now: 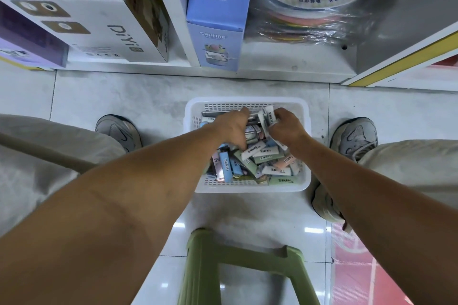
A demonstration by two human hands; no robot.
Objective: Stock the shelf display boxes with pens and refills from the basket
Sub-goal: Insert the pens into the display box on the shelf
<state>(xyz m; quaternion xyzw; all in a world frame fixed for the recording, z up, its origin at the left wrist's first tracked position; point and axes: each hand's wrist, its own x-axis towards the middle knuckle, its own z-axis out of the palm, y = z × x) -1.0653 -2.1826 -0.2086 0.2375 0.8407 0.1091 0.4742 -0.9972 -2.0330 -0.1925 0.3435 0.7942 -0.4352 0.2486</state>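
We look down at a white plastic basket (303,116) on the pale tiled floor (124,96), with both our bare arms reaching into it. Our right hand (287,126) is curled around a small bundle of white-labelled refill packs (267,116), which stand up out of the fist at its inner side, toward the far wall of the basket. Our left hand (233,129) lies just beside that bundle, palm down over the heap, fingers bent down among the packets; we cannot tell whether they have closed on anything. Directly below and nearer to us than both hands, the loose pile of pens and refills (262,161) in white, green, blue and pink wrappers fills the basket, jumbled at all angles. Beyond the hands, past the basket's far rim, sits the bottom shelf (272,57), where a blue CRUHRE box (218,20) stands upright just left of a plastic-wrapped stack of coloured goods (309,7); a white DiYi carton (111,27) lies further left. Our grey sneakers flank the basket, the left shoe (119,131) outside the left hand and the right shoe (354,136) outside the right hand. Nearer to us than the basket, a green plastic stool (205,255) stands on the tiles.
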